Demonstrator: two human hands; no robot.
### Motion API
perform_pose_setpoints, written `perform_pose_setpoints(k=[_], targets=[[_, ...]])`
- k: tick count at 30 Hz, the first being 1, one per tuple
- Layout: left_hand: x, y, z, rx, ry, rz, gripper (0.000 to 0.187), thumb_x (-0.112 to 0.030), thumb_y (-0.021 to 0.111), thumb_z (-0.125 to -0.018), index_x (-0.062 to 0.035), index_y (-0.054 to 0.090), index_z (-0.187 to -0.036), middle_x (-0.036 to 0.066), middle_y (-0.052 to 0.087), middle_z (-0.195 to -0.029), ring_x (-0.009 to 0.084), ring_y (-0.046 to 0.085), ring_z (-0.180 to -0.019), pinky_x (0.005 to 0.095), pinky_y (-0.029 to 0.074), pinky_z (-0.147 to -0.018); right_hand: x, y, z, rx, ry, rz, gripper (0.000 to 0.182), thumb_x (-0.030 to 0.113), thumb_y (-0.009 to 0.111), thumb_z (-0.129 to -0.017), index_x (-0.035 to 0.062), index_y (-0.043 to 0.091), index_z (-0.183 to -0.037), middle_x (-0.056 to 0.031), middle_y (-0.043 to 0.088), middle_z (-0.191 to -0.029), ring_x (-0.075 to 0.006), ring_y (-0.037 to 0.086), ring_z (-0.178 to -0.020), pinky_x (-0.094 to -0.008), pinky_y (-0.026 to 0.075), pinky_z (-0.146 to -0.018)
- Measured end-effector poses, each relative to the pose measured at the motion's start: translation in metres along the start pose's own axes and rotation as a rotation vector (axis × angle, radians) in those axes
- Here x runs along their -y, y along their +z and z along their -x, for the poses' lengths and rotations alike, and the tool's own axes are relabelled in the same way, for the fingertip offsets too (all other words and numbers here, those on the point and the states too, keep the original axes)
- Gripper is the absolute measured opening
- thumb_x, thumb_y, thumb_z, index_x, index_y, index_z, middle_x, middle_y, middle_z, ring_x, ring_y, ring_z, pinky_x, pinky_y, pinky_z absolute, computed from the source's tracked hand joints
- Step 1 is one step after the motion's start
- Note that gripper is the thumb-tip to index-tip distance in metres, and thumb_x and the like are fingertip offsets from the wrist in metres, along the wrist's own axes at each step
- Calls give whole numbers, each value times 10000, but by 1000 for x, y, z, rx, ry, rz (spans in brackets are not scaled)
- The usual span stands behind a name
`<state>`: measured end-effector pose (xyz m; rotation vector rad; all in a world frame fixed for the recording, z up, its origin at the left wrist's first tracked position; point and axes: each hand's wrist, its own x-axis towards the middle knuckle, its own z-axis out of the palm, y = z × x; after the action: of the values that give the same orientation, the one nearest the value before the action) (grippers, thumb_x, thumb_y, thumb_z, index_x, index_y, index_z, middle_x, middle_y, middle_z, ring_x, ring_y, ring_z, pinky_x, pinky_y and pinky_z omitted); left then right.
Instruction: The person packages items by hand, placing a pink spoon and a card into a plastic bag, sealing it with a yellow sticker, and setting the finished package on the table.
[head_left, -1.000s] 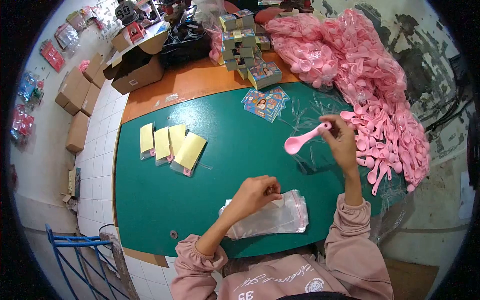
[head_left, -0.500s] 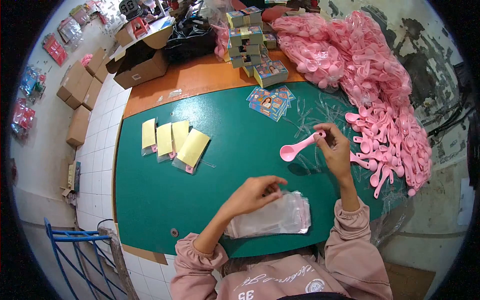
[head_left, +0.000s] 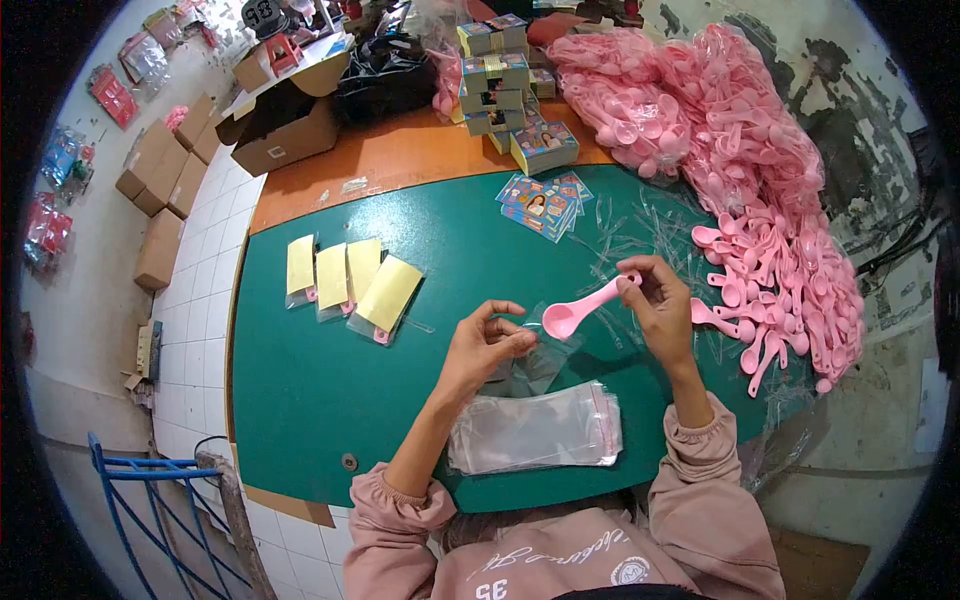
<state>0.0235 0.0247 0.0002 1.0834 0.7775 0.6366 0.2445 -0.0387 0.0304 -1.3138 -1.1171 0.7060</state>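
Note:
A pink plastic measuring spoon (head_left: pixel 590 305) is pinched by the end of its handle in my right hand (head_left: pixel 655 300). Its bowl points left, right at the mouth of a clear plastic bag (head_left: pixel 540 362). My left hand (head_left: pixel 487 345) grips that bag by its edge between thumb and fingers. Below the hands lies a stack of clear plastic bags (head_left: pixel 530 432) on the green table (head_left: pixel 330 400). To the left, several filled bags with yellow cards (head_left: pixel 388 290) rest on the table, a bit of pink showing at their lower ends.
Loose pink spoons (head_left: pixel 765 290) spread along the right side, below large bags of spoons (head_left: pixel 700 100). Printed cards (head_left: pixel 542 205) lie at the back, near banded card stacks (head_left: pixel 495 75). A cardboard box (head_left: pixel 285 140) stands at the back left. A blue metal frame (head_left: pixel 150 475) is at lower left.
My left hand has lifted a clear bag off the stack and moved up and left with it. My right hand has brought the spoon slightly left and down, to the bag.

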Motion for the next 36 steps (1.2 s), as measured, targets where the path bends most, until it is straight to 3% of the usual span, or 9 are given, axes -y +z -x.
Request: perform_pose_setpoints(k=[7, 15, 21, 24, 26, 28, 31, 33, 36], targets=[[4, 3, -1, -48, -7, -11, 368, -19, 642, -767, 29, 472, -1089, 100, 630, -811, 120, 614, -756, 221, 506, -667, 5, 11, 5, 30, -35, 36, 154, 19, 574, -814, 5, 564, -967, 15, 504, -788, -34, 471, -677, -153, 376, -588], [1, 5, 0, -83, 27, -60, 369, -10, 638, -764, 28, 483, -1097, 128, 634, -891, 123, 621, -732, 224, 510, -659, 4, 15, 7, 29, -49, 16, 177, 42, 602, -799, -8, 578, -967, -22, 575, -793, -56, 535, -743, -193, 445, -674], [0, 16, -4, -54, 73, -124, 397, -24, 618, -777, 16, 473, -1144, 136, 610, -967, 166, 598, -895, 261, 485, -768, 5, 23, 7, 177, 13, 119, 233, 52, 625, -777, 10, 529, -985, -42, 600, -769, -53, 540, -693, -199, 445, -622], [-1, 16, -7, 1, 164, -125, 292, -135, 562, -844, 9, 528, -1096, 96, 611, -959, 141, 584, -892, 256, 469, -780, 7, 22, 5, 136, 84, 109, 203, 39, 622, -786, 34, 488, -939, -5, 568, -764, -29, 510, -679, -167, 411, -583], [-12, 3, -8, 168, -104, -281, 337, -245, 498, -893, 52, 555, -1043, 96, 623, -888, 151, 605, -848, 266, 486, -776, 6, 19, 0, 97, 55, 98, 198, 31, 622, -783, 38, 474, -915, -7, 575, -776, -28, 508, -659, -162, 407, -571], [-22, 3, -6, 241, -114, -389, 375, -286, 432, -921, 45, 584, -1011, 74, 620, -870, 119, 589, -790, 254, 483, -716, 7, 18, -2, 56, 27, 88, 197, 23, 622, -780, 42, 461, -892, -9, 582, -787, -26, 505, -639, -157, 403, -558], [-23, 7, -11, 287, -112, -397, 340, -247, 431, -924, 39, 580, -1029, 61, 620, -860, 100, 570, -733, 229, 465, -660, 9, 18, -4, 83, 53, 153, 195, 170, 564, -851, 23, 495, -960, -54, 605, -730, -84, 557, -696, -240, 446, -627], [-19, 11, -13, 221, -29, -75, 318, -228, 424, -927, 28, 589, -1019, 57, 616, -844, 87, 551, -710, 213, 441, -632, 4, 19, -10, 278, -409, 234, 320, 316, 407, -923, 34, 543, -991, -59, 612, -786, -166, 570, -814, -302, 420, -765], [-18, 9, -18, 119, 79, -170, 315, -213, 399, -936, 25, 584, -1028, 62, 614, -848, 86, 552, -732, 212, 444, -656, 4, 22, -19, 488, -497, 265, 487, 396, 261, -942, 57, 609, -972, -72, 612, -853, -241, 534, -897, -334, 361, -860]])
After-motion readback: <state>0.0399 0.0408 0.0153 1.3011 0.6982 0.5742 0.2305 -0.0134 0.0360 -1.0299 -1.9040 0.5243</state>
